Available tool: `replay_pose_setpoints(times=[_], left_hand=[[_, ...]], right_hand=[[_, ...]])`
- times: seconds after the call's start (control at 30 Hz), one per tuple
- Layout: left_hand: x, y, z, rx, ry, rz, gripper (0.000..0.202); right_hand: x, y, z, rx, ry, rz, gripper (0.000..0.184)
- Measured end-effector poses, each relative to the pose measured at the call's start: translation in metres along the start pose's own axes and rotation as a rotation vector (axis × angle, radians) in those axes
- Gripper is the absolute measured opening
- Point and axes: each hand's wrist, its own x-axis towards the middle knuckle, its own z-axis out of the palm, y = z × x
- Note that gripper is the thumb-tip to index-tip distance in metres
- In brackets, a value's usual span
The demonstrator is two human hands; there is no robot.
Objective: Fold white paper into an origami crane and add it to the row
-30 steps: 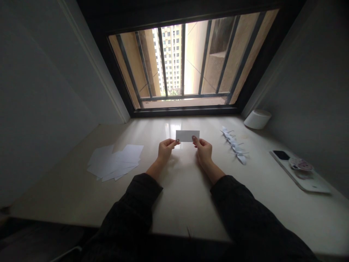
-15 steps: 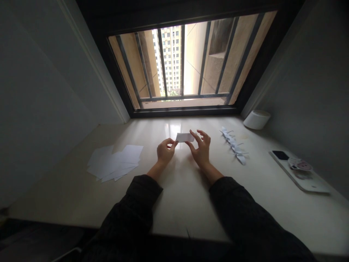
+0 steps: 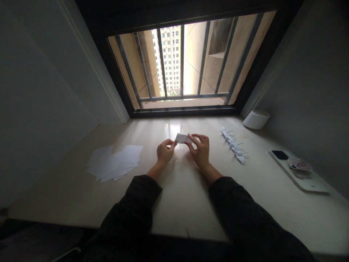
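Head view: paper slip [image 3: 182,138] held between both hands

We hold the paper slip over the table [image 3: 177,196], near the window. Our left hand [image 3: 165,151] pinches its left end. Our right hand [image 3: 201,149] closes thumb and fingers on its right end. Loose sheets [image 3: 114,163] lie left, and folded pieces [image 3: 233,145] lie right.

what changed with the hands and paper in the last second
The right hand released the paper slip at its right end, opened, then came back over it, fingers curled on top. The slip, held flat before, now tilts. The left hand kept pinching its left end. Sheets, paper figures and phone stayed put.
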Motion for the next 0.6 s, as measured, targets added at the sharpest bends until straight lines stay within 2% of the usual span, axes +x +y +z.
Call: replay_pose_setpoints(times=[0.2,0.3,0.37,0.43,0.5,0.6], left_hand=[[0.002,0.002,-0.001,-0.075,-0.005,-0.026,0.033],[0.001,0.004,-0.002,-0.101,-0.004,0.007,0.032],[0.002,0.004,-0.002,-0.138,0.0,0.025,0.031],[0.003,0.004,-0.003,-0.216,0.017,0.006,0.031],[0.006,0.002,-0.005,-0.322,0.023,-0.043,0.034],[0.01,0.0,-0.005,-0.433,-0.064,-0.108,0.044]], right_hand=[[0.0,-0.001,-0.001,0.021,0.001,-0.003,0.023],[0.001,-0.002,-0.002,0.043,-0.011,0.07,0.017],[0.002,-0.002,-0.001,0.11,-0.038,0.15,0.019],[0.003,-0.002,0.001,0.276,-0.088,0.267,0.023],[0.004,-0.002,0.005,0.532,-0.151,0.427,0.029],[0.004,-0.002,0.01,0.903,-0.24,0.645,0.035]])
